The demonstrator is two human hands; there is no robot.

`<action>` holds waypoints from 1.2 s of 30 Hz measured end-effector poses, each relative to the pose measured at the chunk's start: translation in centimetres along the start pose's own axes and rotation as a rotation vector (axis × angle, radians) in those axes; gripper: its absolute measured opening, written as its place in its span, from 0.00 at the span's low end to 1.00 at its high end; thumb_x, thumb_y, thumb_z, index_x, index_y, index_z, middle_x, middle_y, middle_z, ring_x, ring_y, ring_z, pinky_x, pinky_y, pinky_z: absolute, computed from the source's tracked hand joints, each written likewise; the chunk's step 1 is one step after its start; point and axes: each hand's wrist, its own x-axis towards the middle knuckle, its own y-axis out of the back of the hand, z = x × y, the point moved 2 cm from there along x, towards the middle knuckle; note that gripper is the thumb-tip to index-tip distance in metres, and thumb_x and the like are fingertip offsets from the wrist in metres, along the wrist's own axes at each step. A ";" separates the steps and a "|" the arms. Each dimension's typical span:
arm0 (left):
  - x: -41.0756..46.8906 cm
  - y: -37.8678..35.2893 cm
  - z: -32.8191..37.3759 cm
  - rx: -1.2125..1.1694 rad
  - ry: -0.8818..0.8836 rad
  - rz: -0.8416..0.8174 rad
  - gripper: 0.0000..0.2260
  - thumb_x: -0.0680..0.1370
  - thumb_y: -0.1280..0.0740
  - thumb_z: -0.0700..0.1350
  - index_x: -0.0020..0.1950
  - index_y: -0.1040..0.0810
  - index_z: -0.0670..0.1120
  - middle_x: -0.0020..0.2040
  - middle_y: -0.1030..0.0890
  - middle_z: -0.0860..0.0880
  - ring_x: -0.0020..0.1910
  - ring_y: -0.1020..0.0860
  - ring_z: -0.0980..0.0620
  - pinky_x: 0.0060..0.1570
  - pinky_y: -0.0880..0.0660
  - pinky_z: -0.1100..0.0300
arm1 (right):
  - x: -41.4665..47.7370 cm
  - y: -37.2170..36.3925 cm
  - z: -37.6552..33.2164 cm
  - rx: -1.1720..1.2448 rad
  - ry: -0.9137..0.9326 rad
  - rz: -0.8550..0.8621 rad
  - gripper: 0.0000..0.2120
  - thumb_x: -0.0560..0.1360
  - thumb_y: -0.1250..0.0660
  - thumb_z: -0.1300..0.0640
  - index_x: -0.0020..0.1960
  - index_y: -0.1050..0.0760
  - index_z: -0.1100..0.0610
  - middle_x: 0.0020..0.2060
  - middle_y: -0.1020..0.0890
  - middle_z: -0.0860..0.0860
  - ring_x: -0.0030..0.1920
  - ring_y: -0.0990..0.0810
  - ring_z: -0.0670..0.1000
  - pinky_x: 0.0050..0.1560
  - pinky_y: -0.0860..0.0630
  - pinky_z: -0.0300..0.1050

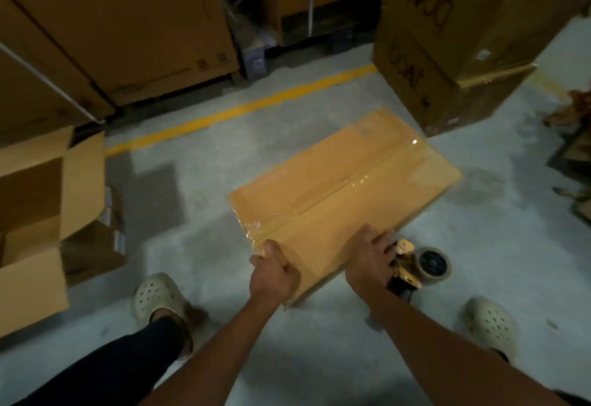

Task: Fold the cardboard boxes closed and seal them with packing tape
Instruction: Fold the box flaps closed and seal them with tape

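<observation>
The taped cardboard box [345, 188] lies on the floor [198, 245]; the left hand [271, 273] curls round its 7 o'clock corner, likely steadying it. The right hand [371, 258] clamps the tape dispenser [415, 266] at its 5 o'clock edge.

"Was it bright in there?"

"No, dim and yellowish. Light fell from above. A dark shadow lay across the concrete floor [319, 367] between the arms, and a blocky one lay beside the open carton [83, 181]."

"Any glare?"

"Small white glints on the clear tape [355, 181] along the sealed box [335, 233]."

"Sharp?"

"Soft all over. The tape dispenser [415, 265] was smeared, and the stacked boxes [447, 37] leaned and bowed toward the corners."
</observation>
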 end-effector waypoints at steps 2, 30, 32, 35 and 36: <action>-0.3 -1.3 0.6 0.190 -0.037 0.054 0.24 0.78 0.37 0.53 0.70 0.41 0.48 0.71 0.41 0.36 0.70 0.36 0.34 0.65 0.31 0.42 | -0.2 -0.2 2.4 0.148 -0.090 -0.024 0.39 0.79 0.36 0.57 0.79 0.58 0.52 0.77 0.53 0.63 0.72 0.39 0.69 0.65 0.30 0.62; 6.9 -5.7 7.1 0.468 -0.542 0.330 0.30 0.80 0.50 0.60 0.78 0.40 0.46 0.80 0.44 0.40 0.79 0.49 0.38 0.75 0.51 0.35 | 9.9 -7.8 18.4 1.104 -0.666 -0.260 0.06 0.72 0.30 0.66 0.45 0.26 0.61 0.35 0.22 0.58 0.32 0.21 0.56 0.35 0.24 0.47; 6.6 -5.7 7.2 0.496 -0.530 0.297 0.31 0.81 0.53 0.61 0.80 0.44 0.46 0.81 0.47 0.40 0.79 0.50 0.38 0.75 0.51 0.35 | 9.2 -5.1 17.0 1.335 -0.741 -0.241 0.05 0.73 0.31 0.66 0.42 0.28 0.61 0.28 0.24 0.57 0.23 0.23 0.54 0.26 0.24 0.43; 6.0 -5.1 7.0 0.498 -0.496 0.218 0.31 0.82 0.58 0.63 0.81 0.50 0.49 0.82 0.53 0.43 0.80 0.54 0.40 0.75 0.51 0.35 | 6.7 -0.8 14.5 1.464 -0.738 -0.223 0.03 0.75 0.32 0.65 0.43 0.26 0.62 0.29 0.24 0.57 0.22 0.24 0.52 0.24 0.24 0.41; 5.6 -4.7 6.9 0.509 -0.478 0.180 0.31 0.82 0.58 0.64 0.82 0.52 0.50 0.82 0.55 0.44 0.80 0.55 0.40 0.75 0.51 0.34 | 5.6 0.4 13.9 1.477 -0.710 -0.219 0.03 0.74 0.32 0.64 0.43 0.26 0.62 0.28 0.23 0.57 0.23 0.24 0.52 0.25 0.24 0.41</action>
